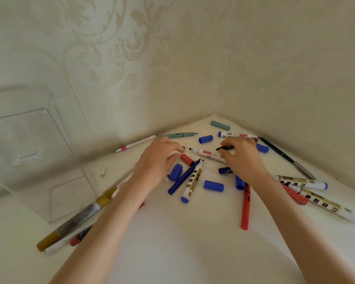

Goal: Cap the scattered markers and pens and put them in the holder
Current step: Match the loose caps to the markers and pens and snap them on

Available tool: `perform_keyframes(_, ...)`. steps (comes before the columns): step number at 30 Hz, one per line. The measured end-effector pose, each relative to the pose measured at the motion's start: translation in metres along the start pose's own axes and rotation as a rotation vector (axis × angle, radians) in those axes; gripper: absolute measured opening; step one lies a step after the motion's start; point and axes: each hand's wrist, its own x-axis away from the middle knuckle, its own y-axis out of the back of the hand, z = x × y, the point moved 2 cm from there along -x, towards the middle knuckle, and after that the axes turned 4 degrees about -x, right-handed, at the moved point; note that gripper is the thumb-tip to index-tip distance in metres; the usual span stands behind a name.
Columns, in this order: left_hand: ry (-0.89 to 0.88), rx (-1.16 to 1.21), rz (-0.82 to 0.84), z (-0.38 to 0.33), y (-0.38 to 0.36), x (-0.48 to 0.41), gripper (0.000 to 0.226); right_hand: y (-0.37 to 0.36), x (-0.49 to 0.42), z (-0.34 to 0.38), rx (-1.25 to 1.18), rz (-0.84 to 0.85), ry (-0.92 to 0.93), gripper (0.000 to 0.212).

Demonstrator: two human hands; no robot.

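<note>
My right hand (241, 158) nearer, fingers pinched on black cap (224, 148). White marker (208, 154) beneath, axis left-right, bare tip toward left hand (158, 158), fingers curled apart, empty.

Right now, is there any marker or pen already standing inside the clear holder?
No. The clear holder at the left shows nothing inside, and the markers and pens lie scattered on the white surface around it.
</note>
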Motion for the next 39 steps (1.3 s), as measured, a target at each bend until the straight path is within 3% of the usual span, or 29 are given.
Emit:
perform_keyframes(4, -0.216, -0.271, 0.184, -0.004, -0.023, -0.032, 0.031, 0.025, 0.020, -0.021, -0.007, -0.039, -0.080, 0.028)
perform_keyframes(7, -0.213, -0.319, 0.240, 0.002, -0.031, -0.039, 0.031, 0.041, 0.041, -0.034, 0.011, -0.100, -0.124, 0.019)
perform_keyframes(10, -0.212, -0.335, 0.223, 0.001, -0.032, -0.041, 0.021, 0.046, 0.065, -0.035, 0.001, -0.096, -0.189, 0.016)
perform_keyframes(14, -0.161, -0.287, 0.076, -0.007, -0.020, -0.035, 0.019, 0.031, 0.093, -0.020, 0.144, 0.103, -0.272, 0.036)
perform_keyframes(16, -0.101, -0.136, 0.008, -0.015, -0.014, -0.025, 0.022, 0.022, 0.102, -0.016, 0.237, 0.137, -0.277, 0.042)
perform_keyframes(19, 0.012, 0.253, -0.002, -0.028, -0.010, 0.002, 0.021, 0.018, 0.103, -0.020, 0.219, 0.068, -0.306, 0.035)
perform_keyframes(23, 0.095, 0.567, 0.011, -0.032, -0.012, 0.030, 0.022, 0.017, 0.101, -0.024, 0.195, 0.028, -0.319, 0.031)
perform_keyframes(28, 0.269, 1.360, 0.172, -0.041, -0.020, 0.037, 0.022, 0.023, 0.104, -0.032, 0.077, -0.068, -0.298, 0.028)
perform_keyframes(32, 0.287, 1.473, 0.196, -0.044, -0.025, 0.037, 0.018, 0.045, 0.099, -0.057, 0.071, -0.190, -0.268, 0.016)
perform_keyframes(35, 0.314, 1.503, 0.077, -0.036, -0.024, 0.033, 0.022, 0.049, 0.094, -0.073, 0.151, -0.188, -0.229, 0.020)
perform_keyframes(39, 0.307, 1.502, -0.060, -0.027, -0.019, 0.032, 0.011, 0.045, 0.088, -0.081, 0.238, -0.136, -0.179, 0.024)
